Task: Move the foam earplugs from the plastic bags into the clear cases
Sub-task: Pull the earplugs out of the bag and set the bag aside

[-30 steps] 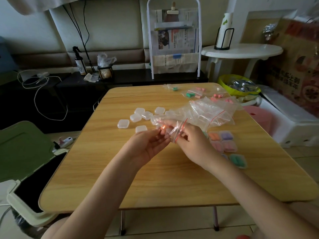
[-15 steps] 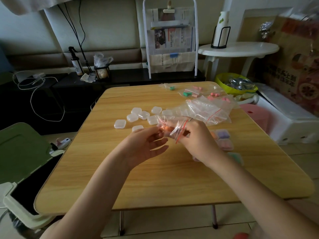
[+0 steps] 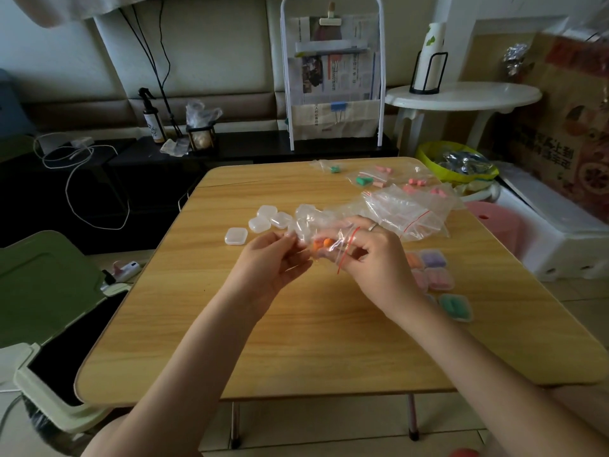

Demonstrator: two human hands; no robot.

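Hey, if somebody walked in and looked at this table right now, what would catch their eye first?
Most likely the two hands, left hand and right hand, meeting over the middle of the wooden table and pinching a small plastic bag with orange earplugs inside. Next, the cluster of empty clear cases just beyond the left hand, and the colourful filled cases to the right of the right hand.

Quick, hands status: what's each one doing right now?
Left hand: pinching the small clear plastic zip bag holding orange foam earplugs.
Right hand: gripping the same bag.
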